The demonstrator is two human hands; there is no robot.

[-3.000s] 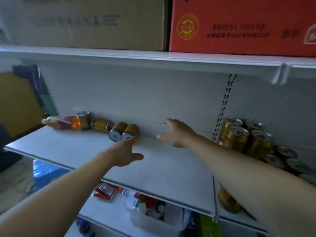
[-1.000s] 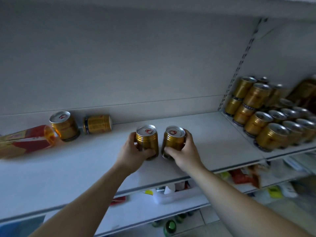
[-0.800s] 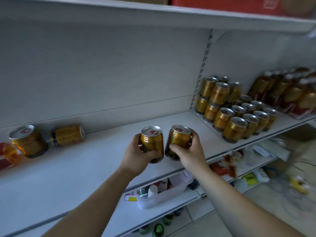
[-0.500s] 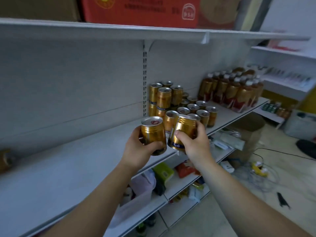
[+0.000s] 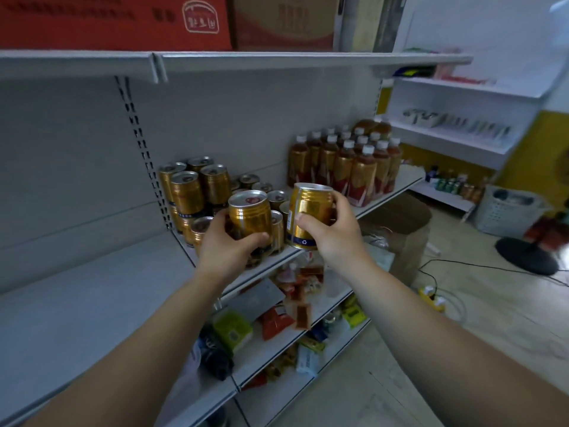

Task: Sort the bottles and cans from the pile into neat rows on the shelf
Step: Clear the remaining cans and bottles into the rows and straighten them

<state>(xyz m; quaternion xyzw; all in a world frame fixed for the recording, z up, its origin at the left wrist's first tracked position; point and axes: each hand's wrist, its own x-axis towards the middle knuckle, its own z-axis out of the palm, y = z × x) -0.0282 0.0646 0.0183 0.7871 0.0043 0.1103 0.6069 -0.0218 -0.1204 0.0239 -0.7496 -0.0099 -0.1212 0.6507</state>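
Note:
My left hand (image 5: 226, 249) grips a gold can (image 5: 250, 212) upright, and my right hand (image 5: 331, 232) grips a second gold can (image 5: 309, 214), tilted slightly. Both cans hang in front of the grey shelf (image 5: 397, 188), over its front edge. Behind them stand rows of gold cans (image 5: 192, 188), some stacked two high at the back. To their right stands a block of amber bottles (image 5: 351, 163) with white caps. The pile I took these cans from is out of view to the left.
The left shelf section (image 5: 77, 300) lies bare. A lower shelf (image 5: 334, 306) holds loose snack packets and bags. Red and brown cartons (image 5: 172, 23) sit on the top shelf. On the floor at right are a cardboard box (image 5: 406, 232), cables, a white basket (image 5: 508, 211) and a fan base (image 5: 526, 255).
I picked up two fallen cans from the left section, one per hand, and carried them right. The view swung right, so the can rows and bottles are now behind my hands.

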